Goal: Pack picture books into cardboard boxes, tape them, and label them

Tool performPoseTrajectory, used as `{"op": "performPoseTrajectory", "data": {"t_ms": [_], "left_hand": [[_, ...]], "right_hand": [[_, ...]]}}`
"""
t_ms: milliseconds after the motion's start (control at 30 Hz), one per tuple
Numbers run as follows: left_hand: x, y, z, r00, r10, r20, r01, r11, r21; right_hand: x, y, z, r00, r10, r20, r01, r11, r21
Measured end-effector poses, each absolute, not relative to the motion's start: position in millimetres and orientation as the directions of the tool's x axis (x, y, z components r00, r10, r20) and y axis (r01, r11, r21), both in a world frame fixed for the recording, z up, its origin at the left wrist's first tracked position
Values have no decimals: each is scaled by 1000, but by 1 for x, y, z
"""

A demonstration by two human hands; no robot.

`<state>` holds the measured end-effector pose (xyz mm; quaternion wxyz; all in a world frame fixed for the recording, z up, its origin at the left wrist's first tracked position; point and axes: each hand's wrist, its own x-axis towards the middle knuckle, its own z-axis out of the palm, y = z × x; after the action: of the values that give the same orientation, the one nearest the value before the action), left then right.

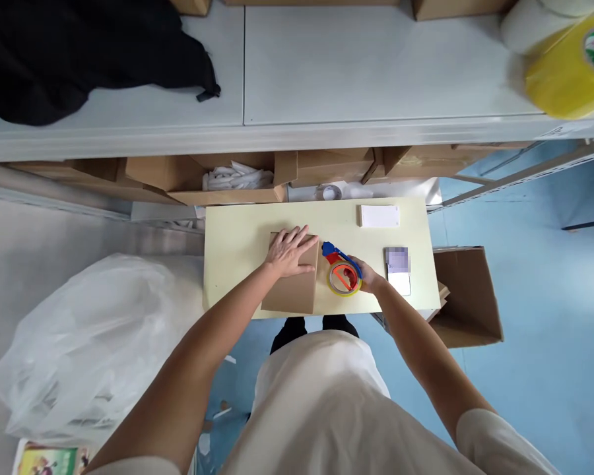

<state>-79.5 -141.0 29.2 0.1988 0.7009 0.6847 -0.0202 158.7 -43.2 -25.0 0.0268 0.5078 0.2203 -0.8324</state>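
Observation:
A brown cardboard box lies on the pale yellow table. My left hand rests on the box's upper part, fingers spread, palm down. Just right of the box, my right hand grips a tape dispenser with a blue and red body and a roll of tape on it. The dispenser's blue head points toward the box and sits apart from it. Part of the right hand's fingers is hidden behind the dispenser.
On the table's right side are a stack of white cards and a small purple-and-white item. An open cardboard box stands on the floor at right. A large translucent plastic bag lies at left. A grey shelf spans the front.

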Motion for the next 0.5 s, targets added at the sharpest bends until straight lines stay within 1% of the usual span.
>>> {"op": "performPoseTrajectory", "data": {"t_ms": [167,300,400,500], "left_hand": [[-79,-144,25,60,956,-287,961,23,277],[-78,-145,27,55,957,-286,961,27,275],[-83,-144,30,-57,953,-296,960,134,245],[-92,-142,29,-217,935,-279,937,280,209]], "right_hand": [[205,-90,-16,-453,99,-886,378,-878,-292],[216,-118,-12,-461,68,-885,336,-910,-245],[196,-107,-15,-507,56,-860,324,-912,-251],[166,-71,-21,-509,109,-854,340,-886,-315]]}}
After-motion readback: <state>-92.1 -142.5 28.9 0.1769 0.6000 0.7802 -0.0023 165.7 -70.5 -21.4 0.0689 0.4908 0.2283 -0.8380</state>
